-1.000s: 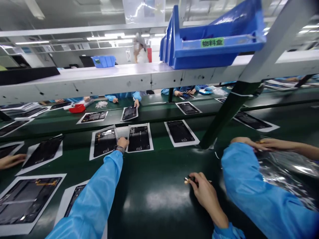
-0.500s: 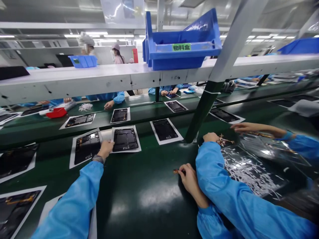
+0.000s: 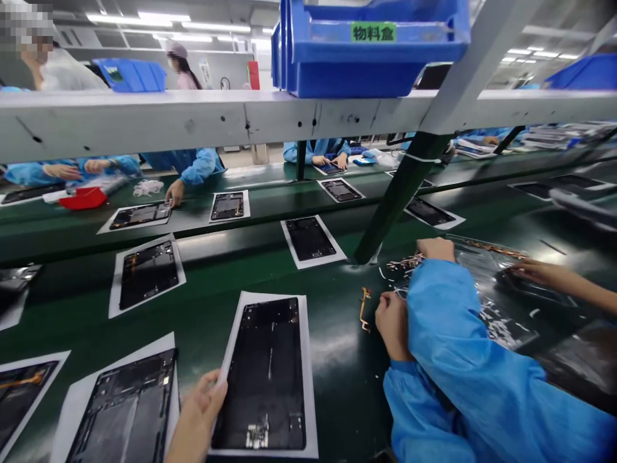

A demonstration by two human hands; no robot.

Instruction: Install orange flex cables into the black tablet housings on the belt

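Observation:
At the lower centre, a black tablet housing point(image 3: 267, 360) lies on a white paper sheet point(image 3: 312, 411). My left hand point(image 3: 205, 402) grips the left edge of both between thumb and fingers. To the right, my right hand point(image 3: 393, 325) has its fingers curled in; what they hold, if anything, is hidden. An orange flex cable point(image 3: 365, 310) lies on the green belt just left of that hand. Beyond its fingertips is a heap of small flex cables point(image 3: 405, 262). A co-worker's blue sleeve point(image 3: 453, 315) crosses over my right forearm.
More housings on paper lie around, one at lower left point(image 3: 128, 405) and one farther back point(image 3: 149, 273). A green post point(image 3: 398, 199) rises beyond the right hand, carrying a shelf with a blue bin point(image 3: 366, 61). A co-worker's hand point(image 3: 544, 273) is over plastic trays at right.
My left hand has drawn a housing from the far row toward me. The flex cable that my right hand pinched now lies on the belt, and that hand has shifted right.

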